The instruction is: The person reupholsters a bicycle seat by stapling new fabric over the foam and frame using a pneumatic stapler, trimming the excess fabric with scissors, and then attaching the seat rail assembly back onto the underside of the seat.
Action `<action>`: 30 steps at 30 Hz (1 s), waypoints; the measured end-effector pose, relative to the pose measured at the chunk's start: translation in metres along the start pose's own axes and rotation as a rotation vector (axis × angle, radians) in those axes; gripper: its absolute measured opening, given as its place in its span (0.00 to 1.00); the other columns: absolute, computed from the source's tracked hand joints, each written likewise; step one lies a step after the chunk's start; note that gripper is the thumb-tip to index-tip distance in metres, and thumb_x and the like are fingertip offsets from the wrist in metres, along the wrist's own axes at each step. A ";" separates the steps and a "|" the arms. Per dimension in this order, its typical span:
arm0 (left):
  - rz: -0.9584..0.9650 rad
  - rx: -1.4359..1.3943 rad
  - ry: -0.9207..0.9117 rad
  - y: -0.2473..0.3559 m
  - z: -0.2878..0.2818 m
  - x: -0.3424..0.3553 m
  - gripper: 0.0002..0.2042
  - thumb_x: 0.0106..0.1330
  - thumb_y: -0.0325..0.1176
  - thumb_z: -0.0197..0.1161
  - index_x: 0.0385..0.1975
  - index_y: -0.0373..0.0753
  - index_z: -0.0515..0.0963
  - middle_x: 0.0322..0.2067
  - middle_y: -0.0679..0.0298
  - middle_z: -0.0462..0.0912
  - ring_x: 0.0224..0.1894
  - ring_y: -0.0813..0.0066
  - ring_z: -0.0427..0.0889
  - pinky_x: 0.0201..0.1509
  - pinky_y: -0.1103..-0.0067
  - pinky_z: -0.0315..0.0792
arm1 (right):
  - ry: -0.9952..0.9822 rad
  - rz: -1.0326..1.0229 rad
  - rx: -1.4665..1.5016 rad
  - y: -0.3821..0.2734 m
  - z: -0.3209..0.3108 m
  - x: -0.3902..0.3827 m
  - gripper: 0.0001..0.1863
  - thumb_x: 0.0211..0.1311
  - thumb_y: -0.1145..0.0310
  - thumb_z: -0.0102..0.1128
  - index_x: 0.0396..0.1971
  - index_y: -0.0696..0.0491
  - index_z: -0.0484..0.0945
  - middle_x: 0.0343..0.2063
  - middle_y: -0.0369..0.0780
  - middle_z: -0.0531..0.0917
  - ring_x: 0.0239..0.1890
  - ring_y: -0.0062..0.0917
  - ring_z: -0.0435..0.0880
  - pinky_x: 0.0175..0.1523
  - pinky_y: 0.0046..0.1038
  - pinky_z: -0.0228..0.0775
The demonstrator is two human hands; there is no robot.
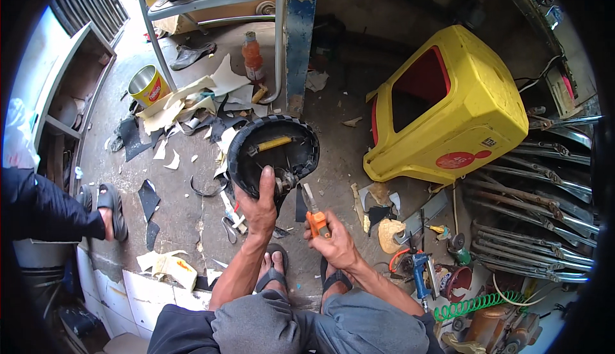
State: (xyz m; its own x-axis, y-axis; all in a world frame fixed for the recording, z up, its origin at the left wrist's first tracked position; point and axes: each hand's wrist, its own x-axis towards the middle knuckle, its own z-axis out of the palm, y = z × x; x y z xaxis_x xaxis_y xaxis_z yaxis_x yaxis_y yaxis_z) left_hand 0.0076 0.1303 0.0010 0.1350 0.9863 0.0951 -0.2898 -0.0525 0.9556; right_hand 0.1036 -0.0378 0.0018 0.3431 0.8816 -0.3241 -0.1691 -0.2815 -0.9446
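Observation:
My left hand (259,210) grips the near edge of a black bicycle saddle (240,159), its thumb up on the rim. The saddle is underside up, showing a hollow shell, a yellow bar and a metal clamp, with a checkered band along its far edge. My left fingers are mostly hidden beneath it. Just right of the saddle, my right hand (336,244) is closed round an orange-handled utility knife (318,224). Its flat blade points up toward the saddle, apparently apart from it.
Material scraps (186,107) litter the floor, with a yellow can (151,86) and an orange drink bottle (252,56) behind. A yellow plastic stool (467,117) lies at right, near metal tubes (544,194), a blue air tool (421,274) and a green coiled hose (477,303). Another person's foot (110,216) shows at left.

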 end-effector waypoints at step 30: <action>-0.259 0.004 -0.098 0.016 0.006 -0.005 0.21 0.72 0.38 0.66 0.57 0.31 0.72 0.44 0.63 0.82 0.42 0.76 0.79 0.48 0.77 0.75 | -0.108 0.089 0.334 0.010 0.007 -0.005 0.22 0.52 0.78 0.53 0.51 0.56 0.73 0.45 0.40 0.80 0.54 0.33 0.81 0.56 0.31 0.73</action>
State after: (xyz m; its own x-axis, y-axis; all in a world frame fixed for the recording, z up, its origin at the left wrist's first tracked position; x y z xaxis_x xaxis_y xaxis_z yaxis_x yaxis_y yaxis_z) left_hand 0.0078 0.1232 0.0175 0.2951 0.9471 -0.1259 -0.2303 0.1984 0.9527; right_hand 0.0940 -0.0426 -0.0058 0.2167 0.8993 -0.3798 -0.4929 -0.2350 -0.8377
